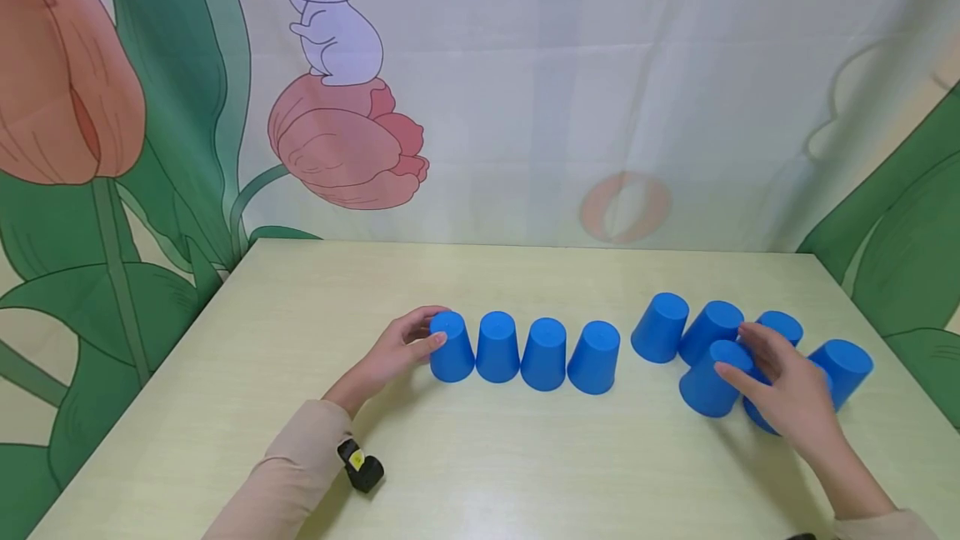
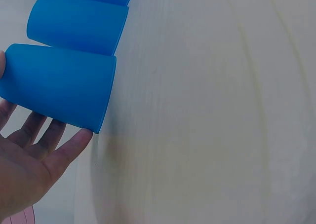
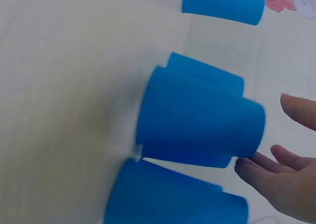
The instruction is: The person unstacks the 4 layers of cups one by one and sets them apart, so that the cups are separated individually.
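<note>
Head view shows ten blue cups standing upside down on the pale bench (image 1: 525, 457): a row of four (image 1: 525, 354) left of centre, rims close together, and a loose cluster of six (image 1: 750, 348) to the right. The left hand (image 1: 397, 350) rests against the leftmost cup (image 1: 452, 347), thumb and fingers wrapped partly round its side; in the left wrist view the fingers (image 2: 49, 150) lie fairly straight along that cup (image 2: 57, 86), so the hold looks light rather than clamped. The right hand (image 1: 787, 386) hovers over the cluster with fingers spread apart, fingertips at the nearest cup (image 1: 712, 382) and gripping nothing; the right wrist view shows the fingers (image 3: 276, 177) just clear of a cup's base (image 3: 197, 123).

Each cup's long axis runs roughly vertical, closed base up and wide mouth down on the bench; the lean seen in the cluster looks like lens distortion, though this cannot be told for sure.

The likely risk is in the crowded cluster: a spread hand coming down could brush a neighbour and tip or scatter the light cups. A sideways push on the leftmost cup could nudge the row out of line.
</note>
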`<action>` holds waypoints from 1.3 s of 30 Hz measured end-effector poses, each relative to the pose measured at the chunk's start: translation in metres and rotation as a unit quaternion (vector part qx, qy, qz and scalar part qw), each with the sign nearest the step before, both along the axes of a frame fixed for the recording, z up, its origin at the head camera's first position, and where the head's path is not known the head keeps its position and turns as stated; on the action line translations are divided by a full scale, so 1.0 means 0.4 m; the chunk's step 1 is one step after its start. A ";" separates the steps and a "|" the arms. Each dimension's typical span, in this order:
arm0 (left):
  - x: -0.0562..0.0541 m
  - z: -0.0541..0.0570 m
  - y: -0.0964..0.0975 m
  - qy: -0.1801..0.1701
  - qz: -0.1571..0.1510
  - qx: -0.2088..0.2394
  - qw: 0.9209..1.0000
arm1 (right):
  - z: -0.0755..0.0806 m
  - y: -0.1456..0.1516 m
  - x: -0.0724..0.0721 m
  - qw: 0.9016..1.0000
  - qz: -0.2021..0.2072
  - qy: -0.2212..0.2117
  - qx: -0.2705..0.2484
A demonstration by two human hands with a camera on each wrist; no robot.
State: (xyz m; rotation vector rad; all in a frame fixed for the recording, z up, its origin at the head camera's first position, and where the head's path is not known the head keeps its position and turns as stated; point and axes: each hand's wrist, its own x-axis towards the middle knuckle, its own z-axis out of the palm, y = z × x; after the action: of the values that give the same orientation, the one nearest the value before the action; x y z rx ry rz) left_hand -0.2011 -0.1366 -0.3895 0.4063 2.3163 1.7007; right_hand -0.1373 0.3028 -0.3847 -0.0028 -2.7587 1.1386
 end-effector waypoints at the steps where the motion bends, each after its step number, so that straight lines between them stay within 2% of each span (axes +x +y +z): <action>1: 0.000 0.001 0.000 0.000 0.000 0.000 1.000 | -0.010 0.005 -0.004 1.000 -0.017 0.014 0.005; 4: 0.001 0.002 0.000 0.000 0.000 0.001 1.000 | -0.047 0.028 -0.023 0.998 -0.043 0.039 0.005; 8: 0.002 0.003 0.000 0.001 0.001 0.000 1.000 | -0.100 0.058 -0.054 0.998 -0.038 0.052 0.008; 9: 0.002 0.003 0.000 0.001 0.001 0.000 1.000 | -0.105 0.059 -0.057 0.998 -0.024 0.051 -0.002; 11: 0.001 0.002 0.000 0.001 0.001 0.000 1.000 | -0.117 0.057 -0.066 0.999 -0.022 0.050 0.000; 12: 0.001 0.002 0.000 0.001 0.000 0.000 1.000 | -0.118 0.050 -0.067 0.998 -0.028 0.050 0.003; 14: 0.001 0.001 0.000 0.001 -0.001 0.000 1.000 | -0.110 0.038 -0.066 0.999 -0.008 0.043 -0.017; 18: 0.001 0.001 -0.002 0.001 -0.001 0.001 1.000 | -0.120 0.024 -0.075 0.998 0.002 0.043 -0.035; 23: 0.001 0.000 -0.002 0.001 -0.001 0.002 1.000 | -0.188 0.036 -0.123 0.997 -0.007 0.075 0.008; 26: 0.000 -0.001 -0.002 0.002 -0.001 0.001 1.000 | -0.216 0.031 -0.145 0.996 -0.009 0.088 0.024; 28: -0.001 -0.002 -0.003 0.002 -0.002 0.000 1.000 | -0.197 0.005 -0.137 0.996 -0.002 0.082 0.021; 34: -0.002 -0.004 -0.003 0.001 -0.002 0.003 1.000 | -0.007 -0.139 -0.051 0.998 0.055 0.034 -0.017; 36: -0.002 -0.004 -0.003 0.000 -0.002 0.004 1.000 | 0.009 -0.159 -0.047 0.997 0.073 0.027 -0.020; 39: -0.001 -0.004 -0.003 0.000 -0.001 0.003 1.000 | 0.003 -0.173 -0.057 0.996 0.089 0.018 -0.017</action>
State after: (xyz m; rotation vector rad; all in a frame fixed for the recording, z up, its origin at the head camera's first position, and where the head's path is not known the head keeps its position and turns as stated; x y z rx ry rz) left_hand -0.2017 -0.1379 -0.3911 0.4106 2.3091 1.7079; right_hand -0.1600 0.2335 -0.3836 0.2618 -2.7513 1.2151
